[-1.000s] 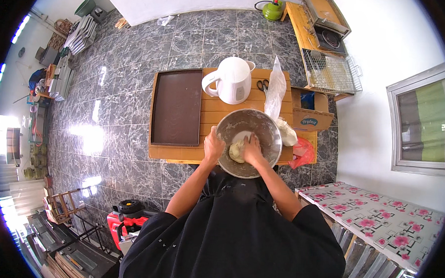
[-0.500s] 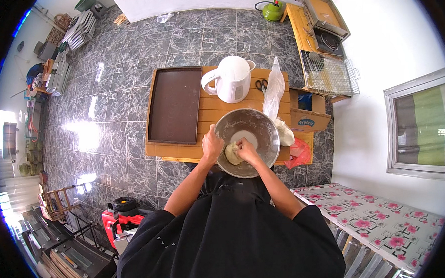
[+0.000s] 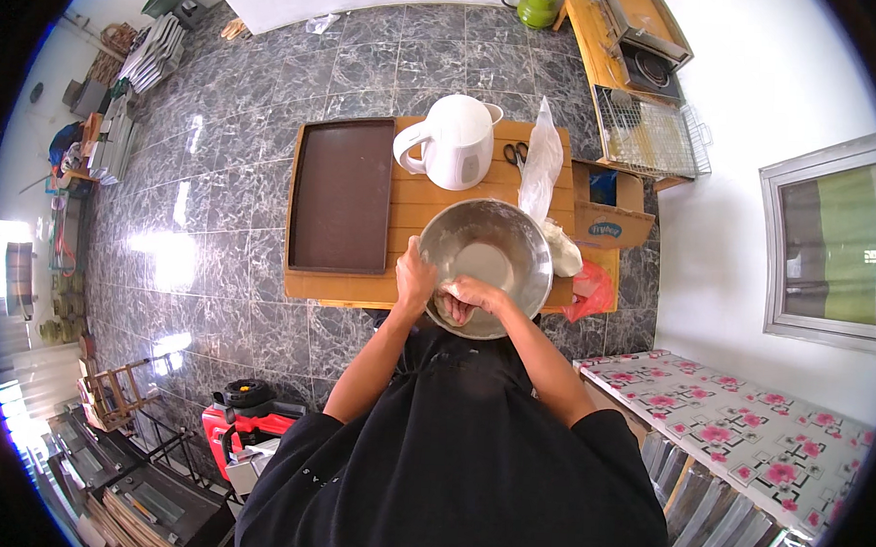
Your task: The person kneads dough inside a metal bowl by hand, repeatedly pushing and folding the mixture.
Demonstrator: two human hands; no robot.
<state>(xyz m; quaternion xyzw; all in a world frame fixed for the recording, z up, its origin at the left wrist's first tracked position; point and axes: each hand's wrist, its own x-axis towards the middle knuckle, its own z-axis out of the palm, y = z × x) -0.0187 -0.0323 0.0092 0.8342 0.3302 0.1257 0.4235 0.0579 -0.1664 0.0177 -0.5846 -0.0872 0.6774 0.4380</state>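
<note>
A metal mixing bowl (image 3: pixel 529 261), its inner wall smeared with flour, stands at the table's near edge, close to my body. My left hand (image 3: pixel 415 276) is closed on the bowl's left rim. Inside the bowl, my right hand (image 3: pixel 469 295) presses its curled fingers into a lump of pale dough at the near left wall. That hand covers most of the dough. White flour residue shows on the bowl's bottom.
Beyond the bowl stands a white electric kettle (image 3: pixel 460 142), with a dark baking tray (image 3: pixel 342 196) left of it. Black scissors (image 3: pixel 514 154), a clear plastic bag (image 3: pixel 540 170) and a red plastic bag (image 3: pixel 590 290) lie rightward. A cardboard box (image 3: pixel 611 227) sits beyond the table's right edge.
My right hand has turned and pushed down over the dough, hiding most of it. My left hand keeps its hold on the rim. The view has shifted slightly.
</note>
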